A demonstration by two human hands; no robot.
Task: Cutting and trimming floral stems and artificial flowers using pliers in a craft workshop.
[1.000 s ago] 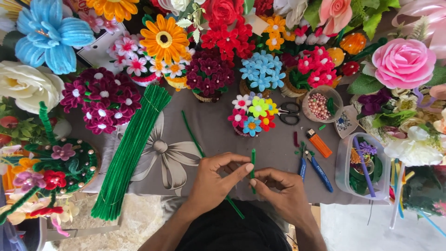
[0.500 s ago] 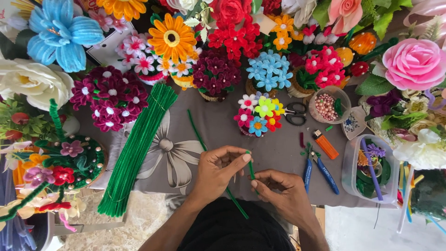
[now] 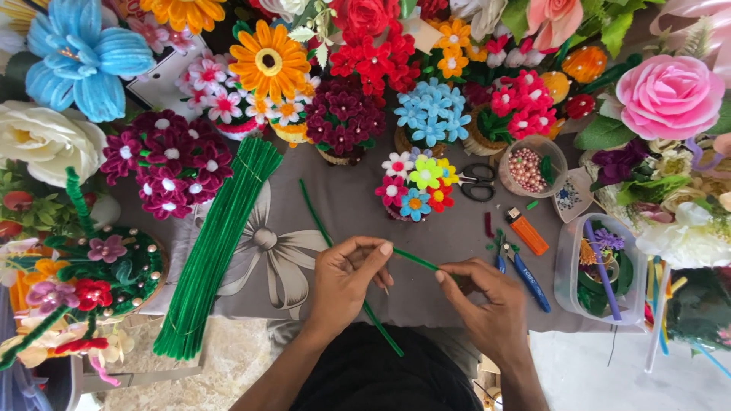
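At the near edge of the surface (image 3: 320, 190), my left hand (image 3: 346, 278) and right hand (image 3: 480, 301) each pinch one green pipe cleaner (image 3: 415, 259) stretched between them, barely bent yet, while the bundle of green stems (image 3: 217, 243) lies unused alongside.

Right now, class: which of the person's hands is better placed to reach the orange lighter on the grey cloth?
Probably the right hand: the orange lighter lies just above it, beside the blue pens. The left hand sits farther off across the green pipe cleaner both hands pinch.
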